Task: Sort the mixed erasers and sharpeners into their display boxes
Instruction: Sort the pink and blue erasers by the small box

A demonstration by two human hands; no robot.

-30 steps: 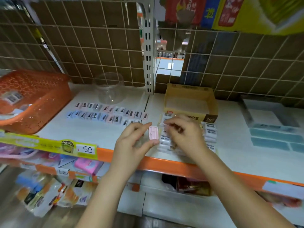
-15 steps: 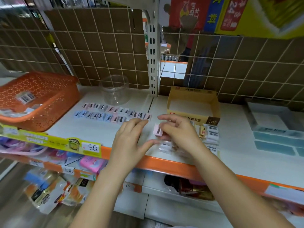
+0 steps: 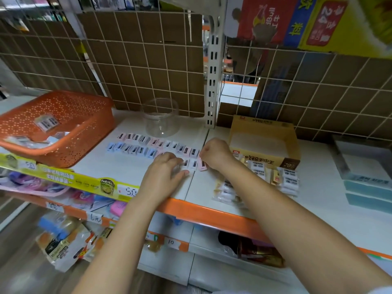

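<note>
My right hand (image 3: pixel 215 154) sits just left of the yellow display box (image 3: pixel 264 145), its fingers curled down round a pink sharpener (image 3: pixel 202 165) that stands on the white shelf (image 3: pixel 118 166) at the near end of the sharpener rows (image 3: pixel 152 147). My left hand (image 3: pixel 164 177) lies further left of the box, fingers nearly straight and resting over the row's last pieces, covering some of them; I cannot tell whether it holds one.

The two sharpener rows run away to the left of the box, pink, blue and white pieces side by side. In front of the box, to its near right, lies a loose heap of wrapped erasers (image 3: pixel 282 179), partly hidden under my right forearm.

Beyond the rows, left of the box, stands a clear plastic jar (image 3: pixel 160 117) against the wire grid back. Far left of the box an orange perforated basket (image 3: pixel 70 132) holds a few packets. To the right of the box sits a grey-blue tray (image 3: pixel 367 172).
</note>
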